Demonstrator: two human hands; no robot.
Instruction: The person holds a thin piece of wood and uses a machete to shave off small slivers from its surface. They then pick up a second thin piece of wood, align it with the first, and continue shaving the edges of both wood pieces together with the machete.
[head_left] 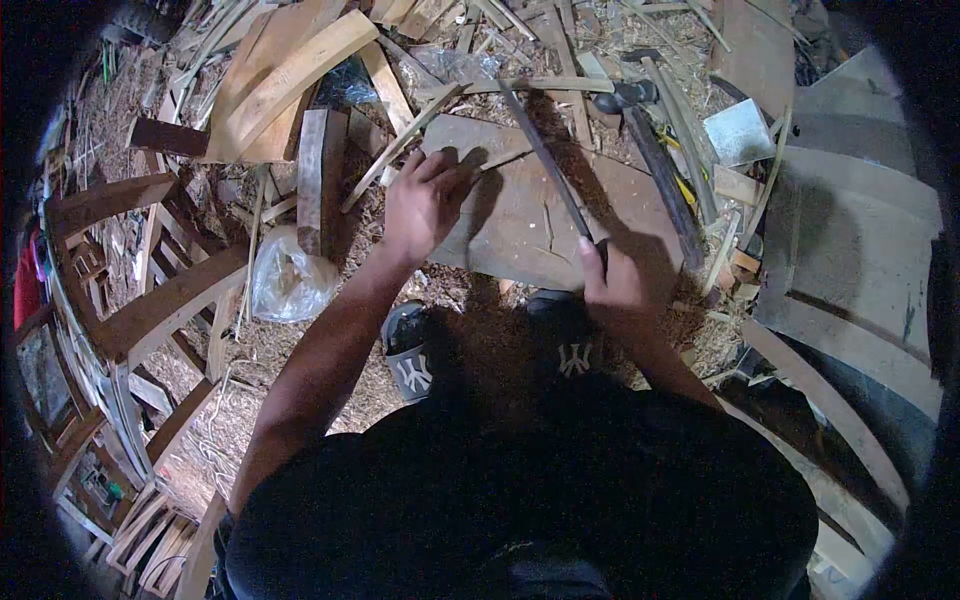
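Note:
Over the left part of a flat wooden board (600,200), my left hand (428,200) is closed with its fingers curled. A thin wood strip (505,159) sticks out to the right of its fingers; the grip itself is hard to make out. My right hand (618,275) is wrapped round the near end of a long dark blade (547,158), thumb along it. The blade slants up and left above the board. On the board, between my hands, lies a small thin stick (547,226).
Curved wood pieces (290,85) lie beyond on the left. A clear plastic bag (292,277) rests on shavings. Wooden frames (165,290) stand at left, panels (850,240) at right. A white block (738,132) and dark curved bar (665,190) lie right of the board.

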